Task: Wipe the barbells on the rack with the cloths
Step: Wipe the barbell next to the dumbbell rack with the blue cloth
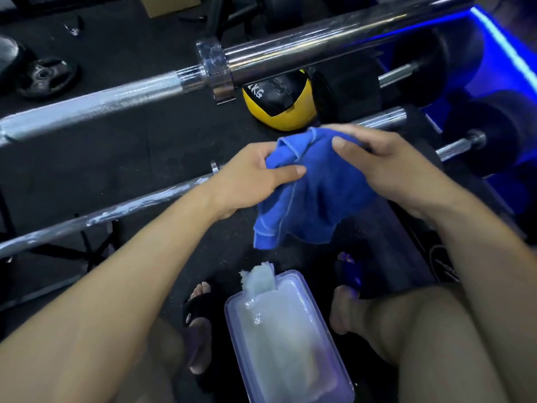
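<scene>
Head view: both hands, left hand (250,181) and right hand (386,164), pinch soft blue cloth (313,196).

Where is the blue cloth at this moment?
In the head view the blue cloth hangs mid-frame, gripped by the left hand and right hand, above the clear plastic container, just below the yellow medicine ball.

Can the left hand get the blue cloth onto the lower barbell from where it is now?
Probably yes. The left hand grips the blue cloth together with the right hand, just above the lower barbell. Nothing shows between cloth and bar, though the right hand's grip may need to release first.
</scene>
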